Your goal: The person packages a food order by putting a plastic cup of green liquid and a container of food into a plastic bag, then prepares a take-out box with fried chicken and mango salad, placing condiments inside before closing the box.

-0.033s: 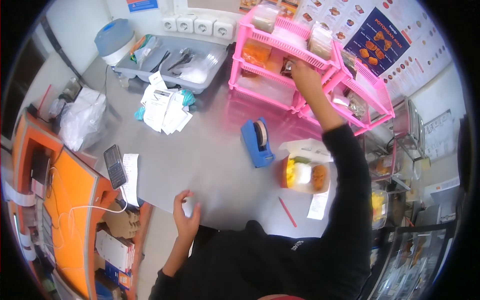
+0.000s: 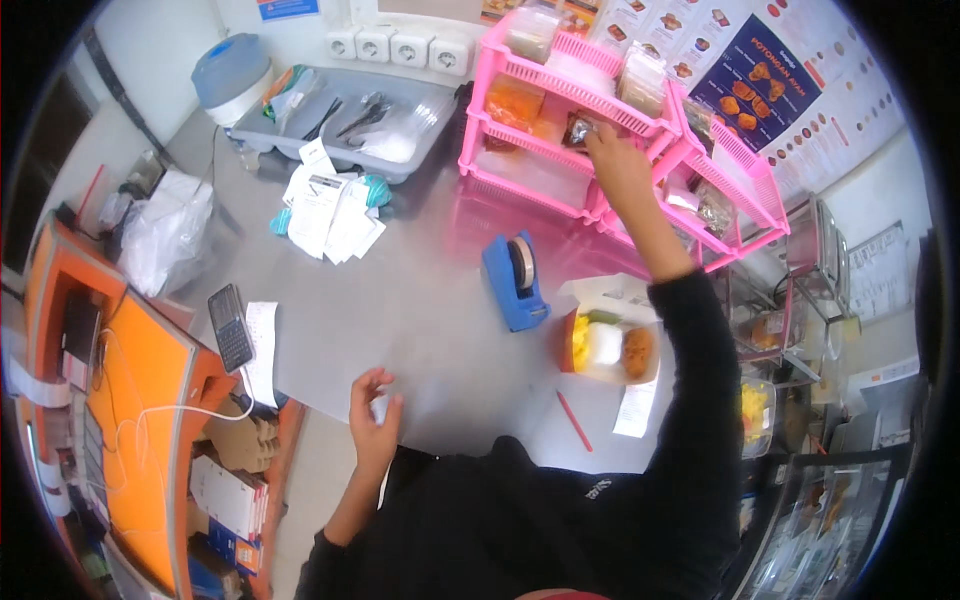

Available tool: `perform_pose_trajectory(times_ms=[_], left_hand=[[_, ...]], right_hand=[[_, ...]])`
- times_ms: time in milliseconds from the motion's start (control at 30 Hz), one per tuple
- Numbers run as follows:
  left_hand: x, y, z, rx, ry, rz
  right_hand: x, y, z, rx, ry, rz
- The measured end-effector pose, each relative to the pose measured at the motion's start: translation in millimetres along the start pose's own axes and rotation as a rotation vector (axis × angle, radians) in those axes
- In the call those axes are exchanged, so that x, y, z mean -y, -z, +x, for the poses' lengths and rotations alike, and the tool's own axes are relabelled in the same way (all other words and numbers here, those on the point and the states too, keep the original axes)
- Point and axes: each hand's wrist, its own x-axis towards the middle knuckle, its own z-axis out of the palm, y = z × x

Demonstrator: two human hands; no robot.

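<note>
My right hand (image 2: 617, 168) reaches far up to the middle shelf of a pink plastic rack (image 2: 560, 130) and grips a small shiny packet (image 2: 581, 128). My left hand (image 2: 374, 418) hovers over the near edge of the steel counter (image 2: 420, 300), fingers loosely curled and holding nothing. An open food box (image 2: 608, 346) with yellow, white and brown food lies on the counter under my right forearm. A blue tape dispenser (image 2: 514, 280) stands just left of the box.
A grey tray (image 2: 345, 135) with utensils sits at the back beside a blue-lidded tub (image 2: 232, 78). Paper slips (image 2: 330, 215) lie in a heap. A calculator (image 2: 231, 326), a red pen (image 2: 573, 420) and a receipt (image 2: 634, 408) lie near the front. An orange counter (image 2: 130, 400) stands at left.
</note>
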Motion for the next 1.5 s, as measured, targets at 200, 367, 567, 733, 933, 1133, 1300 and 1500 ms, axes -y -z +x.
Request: perform_pose_trajectory(times_ms=[200, 367, 567, 733, 933, 1133, 1300, 1500], left_hand=[[-76.3, -52.3, 37.6, 0.396, 0.478, -1.207], [-110.9, -69.9, 11.4, 0.49, 0.31, -1.133], [-140.0, -81.1, -23.0, 0.37, 0.463, -1.218], [-137.9, -93.6, -51.0, 0.234, 0.342, -1.212], [-44.4, -147.4, -45.4, 0.051, 0.258, -0.988], [17.1, -120.1, -112.8, -0.649, 0.24, -0.24], [47.2, -118.8, -179.9, -0.303, 0.943, -0.695], [36.6, -111.6, -193.3, 0.041, 0.866, -0.476]], right_hand=[[75.7, 93.8, -124.2, -0.381, 0.238, 0.955], [88.6, 90.8, -188.6, -0.479, 0.268, 1.26], [74.9, 100.6, -214.2, -0.462, 0.109, 1.3], [70.6, 102.5, -253.4, 0.096, -0.472, 2.253], [96.9, 73.2, -286.3, 0.777, -0.644, 2.069], [65.8, 13.0, -335.0, 0.503, -0.622, 1.812], [64.7, 35.6, -353.2, 0.734, -0.137, 1.352], [64.1, 49.2, -375.6, 0.505, 0.429, 0.95]])
